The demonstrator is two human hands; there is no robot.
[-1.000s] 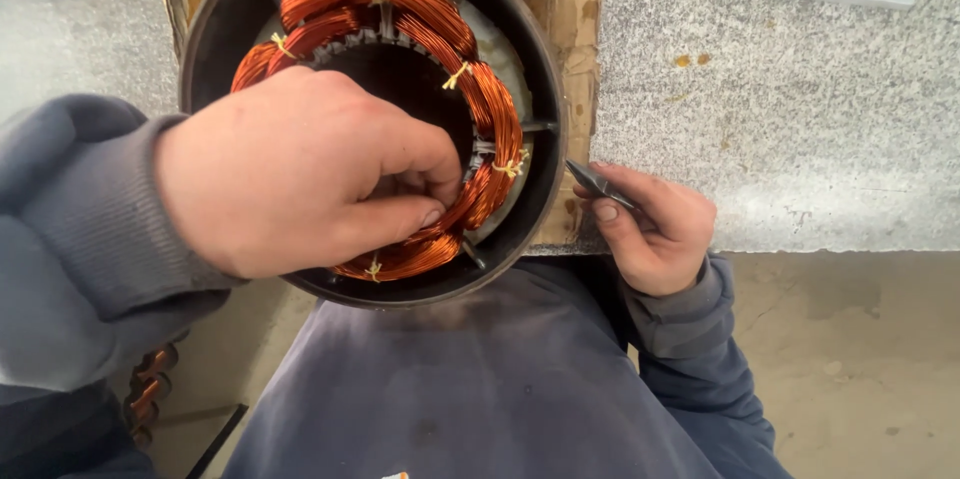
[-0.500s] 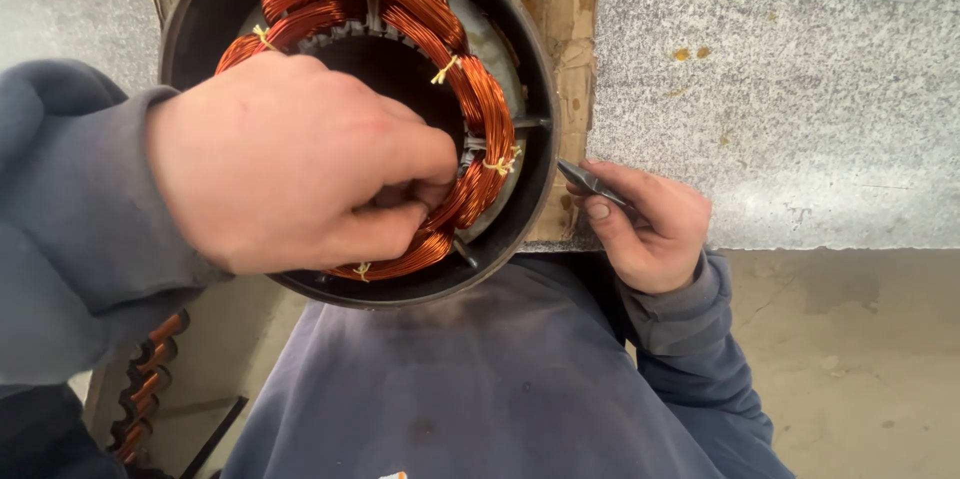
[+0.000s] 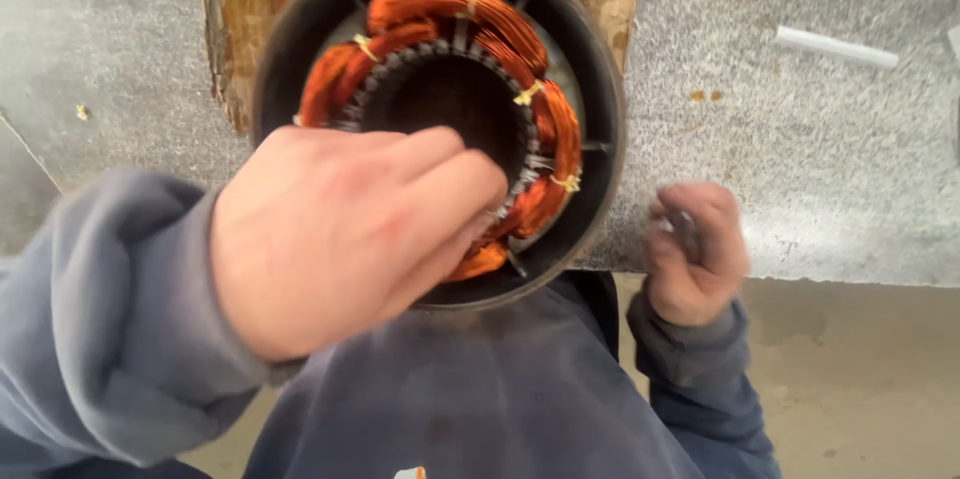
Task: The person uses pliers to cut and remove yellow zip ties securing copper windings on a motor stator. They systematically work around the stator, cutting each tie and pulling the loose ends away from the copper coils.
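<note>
Copper-wound round motor stator in its dark metal shell [image 3: 440, 109] lies under the left hand [image 3: 340, 239], whose closed fingertips hide the near coils, while the blurred right hand [image 3: 695, 254] grips something indistinct.

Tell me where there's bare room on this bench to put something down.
Bare stone bench runs between the motor housing and the white tube; more left of the wooden block. Crowded at the copper windings, under the left hand.

Even soft daylight, no glare, motion-blurred hands
</note>
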